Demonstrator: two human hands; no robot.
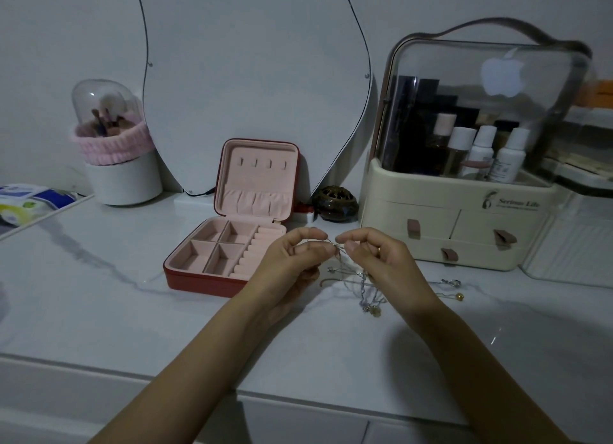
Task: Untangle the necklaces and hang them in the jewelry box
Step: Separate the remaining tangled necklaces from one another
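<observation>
- Both our hands pinch the tangled necklaces (360, 284): left hand (292, 256) and right hand (374, 254) hold one strand raised between fingertips.
- Remaining chains trail onto the tabletop (99, 294) below our right hand.
- Jewelry box (229, 244) stands open, just left of our hands.

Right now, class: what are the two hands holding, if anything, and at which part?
Both hands, left hand and right hand, pinch the tangled silver necklace chains at their top, between fingertips; the rest dangles.
</observation>
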